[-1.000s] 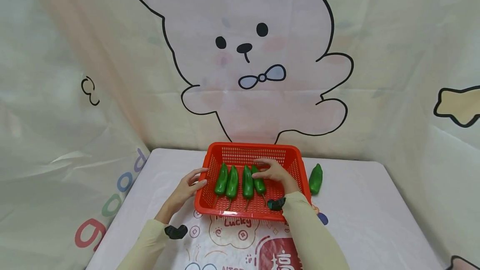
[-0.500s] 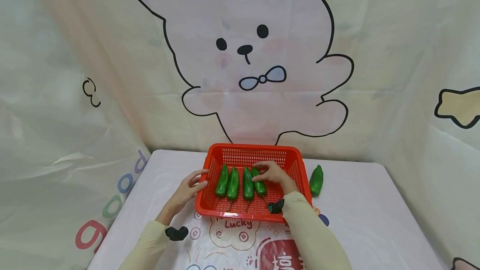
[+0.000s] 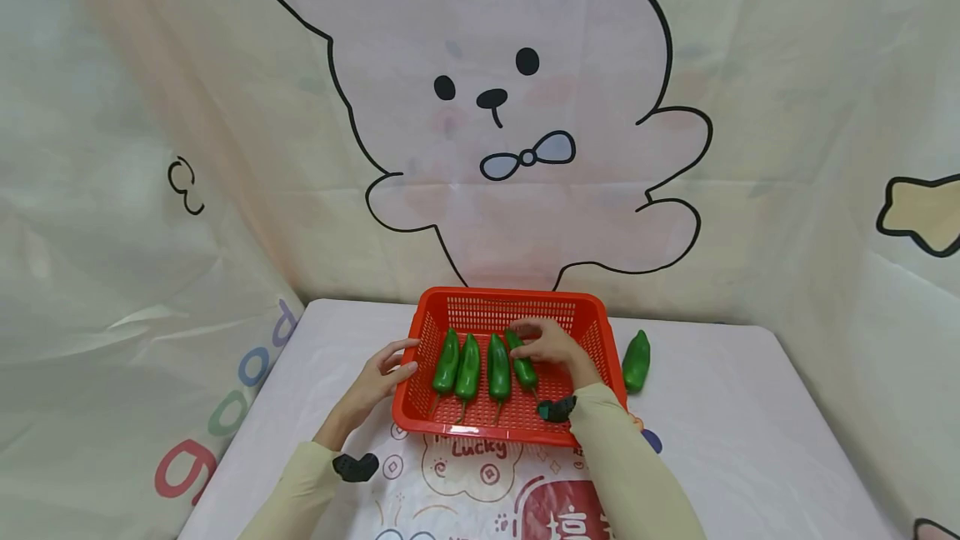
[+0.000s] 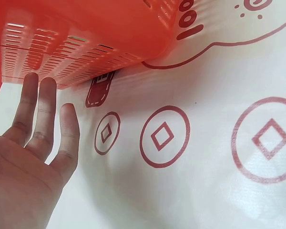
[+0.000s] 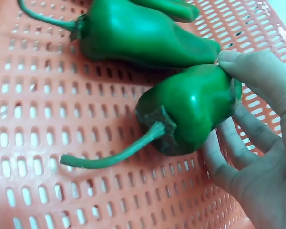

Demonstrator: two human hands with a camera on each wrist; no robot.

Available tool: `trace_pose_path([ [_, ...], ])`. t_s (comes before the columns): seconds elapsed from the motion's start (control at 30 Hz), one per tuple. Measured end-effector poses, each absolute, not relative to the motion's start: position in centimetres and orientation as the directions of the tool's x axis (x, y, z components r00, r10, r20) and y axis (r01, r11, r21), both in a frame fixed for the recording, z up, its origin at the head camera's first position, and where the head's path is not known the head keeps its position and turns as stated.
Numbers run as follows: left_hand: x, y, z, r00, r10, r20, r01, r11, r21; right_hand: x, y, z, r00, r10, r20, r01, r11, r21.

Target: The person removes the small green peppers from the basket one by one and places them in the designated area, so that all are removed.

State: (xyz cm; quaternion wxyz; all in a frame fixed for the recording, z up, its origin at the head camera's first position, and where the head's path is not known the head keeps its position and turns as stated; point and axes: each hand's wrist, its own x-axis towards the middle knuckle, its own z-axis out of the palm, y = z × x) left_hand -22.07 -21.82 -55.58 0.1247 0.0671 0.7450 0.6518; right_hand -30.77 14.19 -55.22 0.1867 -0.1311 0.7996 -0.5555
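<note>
A red plastic basket [image 3: 517, 432] with slotted walls stands on the table, holding several green peppers in a row, stems toward me. My right hand [image 3: 551, 344] reaches inside and grips the rightmost green pepper [image 3: 525, 372] near its tip. In the right wrist view, the thumb and fingers of my right hand [image 5: 262, 157] lie on either side of this green pepper [image 5: 193, 102]. A neighbouring pepper [image 5: 128, 33] lies beside it. My left hand [image 3: 375, 382] is at the basket's left wall; its fingers [image 4: 46, 102] look loosely extended in the left wrist view.
Outside the basket, another green pepper [image 3: 636, 362] lies on the table to the right. The white tablecloth [image 3: 720, 423] carries red printed patterns near the front. A cartoon-printed backdrop [image 3: 570, 215] rises behind the table, with sheets at both sides.
The gripped pepper has shifted slightly right and tilted, widening the gap to its neighbour. My left hand and the basket hold nearly the same place.
</note>
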Motion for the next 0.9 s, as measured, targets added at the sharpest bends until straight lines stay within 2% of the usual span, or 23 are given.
trace_pose_path([
  [0.27,-22.1,-21.8,-55.6,-0.962,0.254,-0.100,-0.066,0.139,0.988,-31.0,14.2,-55.0,-0.892,-0.421,-0.164,0.047,0.274,-0.961],
  [0.67,-21.9,-21.6,-55.3,-0.964,0.240,-0.111,-0.079,0.137,0.987,-31.2,14.3,-54.1,-0.858,-0.494,-0.142,0.139,0.042,-0.989],
  [0.9,-22.0,-21.7,-55.4,-0.962,0.250,-0.107,-0.075,0.132,0.988,-31.2,14.0,-53.6,-0.855,-0.502,-0.132,0.154,-0.003,-0.988],
])
